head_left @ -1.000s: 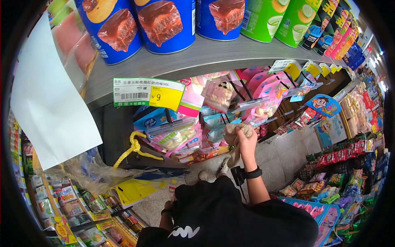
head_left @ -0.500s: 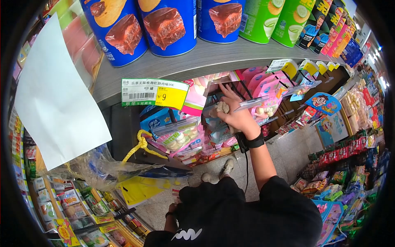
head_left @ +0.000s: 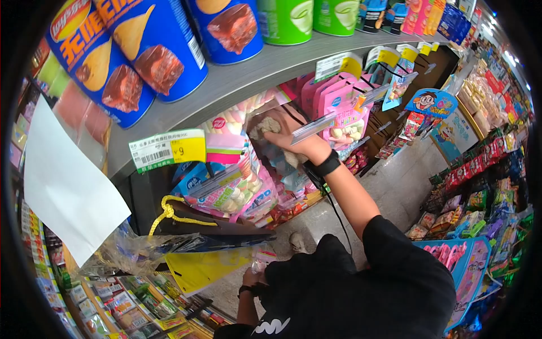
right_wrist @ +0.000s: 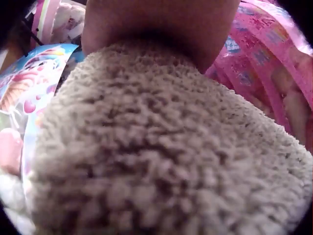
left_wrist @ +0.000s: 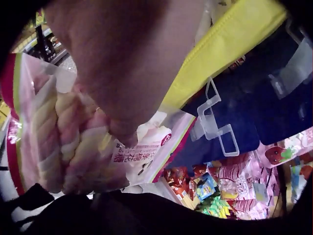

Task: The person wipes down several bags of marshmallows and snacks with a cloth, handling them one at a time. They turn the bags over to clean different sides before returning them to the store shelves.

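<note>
The right hand (head_left: 305,141) holds a fluffy beige cloth (head_left: 266,126) among hanging marshmallow bags below a grey shelf. Its fingers are partly hidden behind a clear label holder (head_left: 314,129). The same cloth (right_wrist: 161,142) fills most of the right wrist view, below part of the hand (right_wrist: 159,24). Low in the head view is the left hand (head_left: 253,277), beside the black shirt. Seen from the left wrist, that hand (left_wrist: 134,58) grips a clear bag of twisted marshmallows (left_wrist: 73,132), its fingertips against the printed front.
Blue cans (head_left: 164,56) and green cans (head_left: 285,21) stand on the grey shelf (head_left: 226,79). Price tags (head_left: 169,150) hang along its edge. At the left are a white sheet (head_left: 70,186) and a yellow cord (head_left: 168,210). Snack racks (head_left: 474,169) line the right side.
The right hand has moved from in front of the racks up and left among the hanging bags, with the cloth. The head view has shifted, bringing the cans and shelf leftward.
</note>
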